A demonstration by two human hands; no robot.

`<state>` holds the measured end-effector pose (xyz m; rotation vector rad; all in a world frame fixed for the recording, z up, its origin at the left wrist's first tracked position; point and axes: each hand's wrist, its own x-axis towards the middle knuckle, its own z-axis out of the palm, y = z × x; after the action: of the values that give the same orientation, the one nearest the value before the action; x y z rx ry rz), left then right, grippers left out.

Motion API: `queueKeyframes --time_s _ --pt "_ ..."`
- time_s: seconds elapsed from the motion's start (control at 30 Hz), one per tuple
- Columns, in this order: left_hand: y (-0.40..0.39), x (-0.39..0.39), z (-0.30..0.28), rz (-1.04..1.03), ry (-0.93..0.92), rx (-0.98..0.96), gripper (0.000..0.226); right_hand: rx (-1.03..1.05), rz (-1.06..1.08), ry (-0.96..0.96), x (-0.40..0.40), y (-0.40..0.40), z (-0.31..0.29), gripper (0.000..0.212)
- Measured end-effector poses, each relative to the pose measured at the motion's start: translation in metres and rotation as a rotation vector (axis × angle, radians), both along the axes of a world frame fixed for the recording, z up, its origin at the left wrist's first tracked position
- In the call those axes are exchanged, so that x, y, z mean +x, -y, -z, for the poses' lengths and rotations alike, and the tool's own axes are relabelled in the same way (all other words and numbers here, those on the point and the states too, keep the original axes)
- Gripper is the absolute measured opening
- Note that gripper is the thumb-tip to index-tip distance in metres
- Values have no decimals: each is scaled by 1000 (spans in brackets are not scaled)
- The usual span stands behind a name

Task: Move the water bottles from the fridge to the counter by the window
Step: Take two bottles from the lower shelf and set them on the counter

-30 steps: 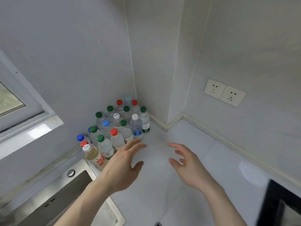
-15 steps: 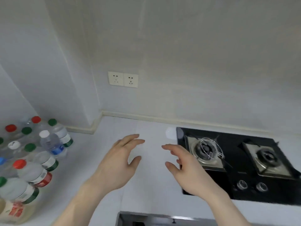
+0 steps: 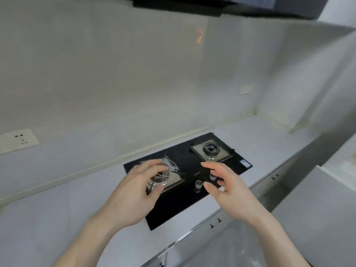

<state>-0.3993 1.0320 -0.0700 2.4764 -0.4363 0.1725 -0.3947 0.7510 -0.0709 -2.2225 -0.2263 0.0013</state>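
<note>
Both hands are raised in front of me over the counter, holding nothing. My left hand (image 3: 134, 191) has its fingers spread and curved, hovering above the left burner. My right hand (image 3: 229, 191) is likewise open, over the front edge of the hob near the knobs. No water bottle is in view now, and neither the fridge nor the window shows.
A black glass gas hob (image 3: 185, 201) with two burners and two knobs (image 3: 198, 184) is set into the white counter (image 3: 48, 218). A wall socket (image 3: 17, 140) sits at the far left. A range hood (image 3: 212, 4) hangs above. Cabinet fronts (image 3: 316, 205) drop away to the right.
The view has swung right, away from the cluster of bottles by the sink and window; the bottles have left the frame and the hob is now central. Both hands stayed open and empty.
</note>
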Motion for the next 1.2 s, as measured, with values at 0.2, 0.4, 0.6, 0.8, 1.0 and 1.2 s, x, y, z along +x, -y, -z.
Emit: queueKeyframes --time_s 0.2,0.4,0.6,0.8,1.0,1.2 --pt "112 45 -23 215 34 21 45 -8 212 76 -19 117 -15 47" --pt "282 81 -38 416 116 25 46 -16 433 130 -42 268 -18 47" --pt "441 96 -42 571 128 24 44 -27 570 130 -62 403 -27 46" --pt "560 97 -47 726 124 41 44 -6 720 130 -90 497 -30 47" --pt "650 102 -49 888 153 26 45 -14 884 141 -121 556 -26 49" --pt "742 120 -45 1029 148 30 48 -29 1039 145 -130 607 -20 51"
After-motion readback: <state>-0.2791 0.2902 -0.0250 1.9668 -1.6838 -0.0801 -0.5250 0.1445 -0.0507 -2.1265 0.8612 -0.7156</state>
